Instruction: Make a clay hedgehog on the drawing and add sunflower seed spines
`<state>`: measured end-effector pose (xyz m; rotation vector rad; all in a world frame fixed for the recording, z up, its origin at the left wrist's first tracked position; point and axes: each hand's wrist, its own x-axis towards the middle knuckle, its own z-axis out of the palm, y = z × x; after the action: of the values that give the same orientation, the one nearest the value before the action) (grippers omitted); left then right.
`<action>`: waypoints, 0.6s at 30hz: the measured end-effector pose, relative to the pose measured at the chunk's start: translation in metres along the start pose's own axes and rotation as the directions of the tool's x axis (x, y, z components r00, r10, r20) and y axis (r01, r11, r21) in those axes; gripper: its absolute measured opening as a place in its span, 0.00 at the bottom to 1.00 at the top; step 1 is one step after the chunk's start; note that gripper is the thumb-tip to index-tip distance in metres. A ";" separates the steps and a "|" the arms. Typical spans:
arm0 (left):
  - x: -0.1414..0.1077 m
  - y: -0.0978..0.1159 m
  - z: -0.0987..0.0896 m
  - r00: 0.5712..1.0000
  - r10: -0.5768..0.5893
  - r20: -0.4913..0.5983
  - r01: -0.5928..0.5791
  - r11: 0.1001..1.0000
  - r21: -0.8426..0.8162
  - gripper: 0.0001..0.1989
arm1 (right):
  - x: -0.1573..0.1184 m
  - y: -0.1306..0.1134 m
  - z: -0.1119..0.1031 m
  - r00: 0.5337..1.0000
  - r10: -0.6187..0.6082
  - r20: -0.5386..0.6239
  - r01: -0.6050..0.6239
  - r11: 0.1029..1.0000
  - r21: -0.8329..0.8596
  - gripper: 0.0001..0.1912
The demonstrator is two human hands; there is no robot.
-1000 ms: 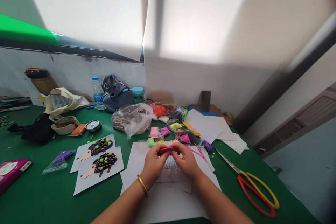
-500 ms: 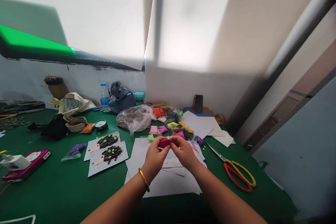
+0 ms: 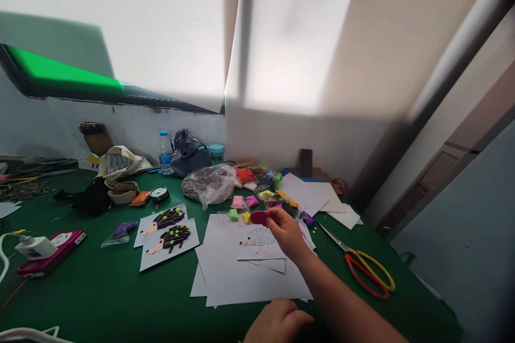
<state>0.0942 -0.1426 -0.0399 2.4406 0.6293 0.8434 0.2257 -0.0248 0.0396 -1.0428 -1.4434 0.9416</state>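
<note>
My right hand (image 3: 284,230) pinches a flat, oval magenta piece of modelling clay (image 3: 259,218) between thumb and fingertips. It is held just above a hedgehog drawing (image 3: 259,237) with blue markings on its body. White paper sheets (image 3: 237,284) lie under that drawing. At the bottom edge, my left hand (image 3: 277,321) is partly cut off over the table's near side, with its fingers bent and their tips hidden. To the left lie two cards with clay hedgehogs (image 3: 173,236), dark-bodied with green dots.
Large scissors (image 3: 358,265) with red and yellow handles lie open at the right. Behind the paper are colourful clay packets (image 3: 251,201) and a plastic bag (image 3: 209,185). A phone (image 3: 306,163) stands by the wall. A magenta power strip (image 3: 52,252) sits far left.
My left hand has let go of the magenta clay and dropped back to the bottom edge. My right hand keeps the clay alone, and the hedgehog drawing is now uncovered.
</note>
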 end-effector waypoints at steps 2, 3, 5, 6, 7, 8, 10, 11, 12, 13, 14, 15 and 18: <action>0.003 -0.005 0.002 0.991 0.131 0.000 -0.129 0.975 0.180 0.13 | 0.001 0.000 0.001 1.000 0.019 0.012 -0.020 1.000 0.016 0.15; 0.006 -0.006 0.002 0.982 0.190 -0.012 -0.181 0.952 0.248 0.11 | 0.001 0.000 0.002 0.999 0.028 0.019 -0.029 0.999 0.026 0.15; 0.011 -0.007 -0.004 0.955 0.293 -0.037 -0.261 0.896 0.361 0.10 | 0.002 0.002 0.002 0.999 0.037 0.024 -0.038 0.998 0.049 0.16; 0.015 -0.006 -0.009 0.944 0.324 -0.062 -0.272 0.871 0.409 0.10 | 0.003 0.004 0.001 0.999 0.037 0.019 -0.038 0.997 0.060 0.16; 0.019 -0.006 -0.017 0.943 0.325 -0.072 -0.264 0.861 0.434 0.08 | 0.004 0.006 0.001 0.999 0.035 0.010 -0.036 0.997 0.073 0.17; 0.023 -0.006 -0.026 0.941 0.330 -0.070 -0.268 0.857 0.440 0.07 | 0.005 0.009 0.001 0.999 0.034 -0.002 -0.033 0.996 0.087 0.17; 0.034 -0.010 -0.048 0.962 0.260 -0.085 -0.206 0.892 0.402 0.07 | 0.007 0.014 0.001 0.999 0.039 -0.020 -0.037 0.993 0.116 0.18; 0.041 -0.014 -0.060 0.972 0.192 -0.136 -0.131 0.921 0.367 0.08 | 0.007 0.016 0.002 0.999 0.045 -0.026 -0.042 0.991 0.128 0.18; 0.048 -0.021 -0.072 0.970 0.104 -0.220 -0.029 0.948 0.318 0.07 | 0.008 0.018 0.002 0.998 0.052 -0.028 -0.048 0.989 0.137 0.18; 0.055 -0.029 -0.083 0.946 0.003 -0.323 0.079 0.967 0.241 0.05 | 0.008 0.019 0.003 0.998 0.059 -0.030 -0.054 0.988 0.145 0.18; 0.062 -0.038 -0.093 0.899 -0.118 -0.421 0.188 0.973 0.130 0.05 | 0.008 0.020 0.003 0.997 0.065 -0.028 -0.060 0.986 0.154 0.18; 0.069 -0.049 -0.101 0.830 -0.245 -0.502 0.287 0.958 0.007 0.07 | 0.008 0.021 0.004 0.997 0.069 -0.024 -0.065 0.984 0.166 0.18; 0.085 -0.077 -0.114 0.723 -0.536 -0.436 0.356 0.830 -0.429 0.21 | 0.009 0.023 0.006 0.997 0.074 -0.003 -0.072 0.976 0.205 0.16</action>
<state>0.0587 -0.0028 0.0331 1.6264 1.1428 1.3087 0.2215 -0.0098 0.0196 -0.9512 -1.2755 1.1115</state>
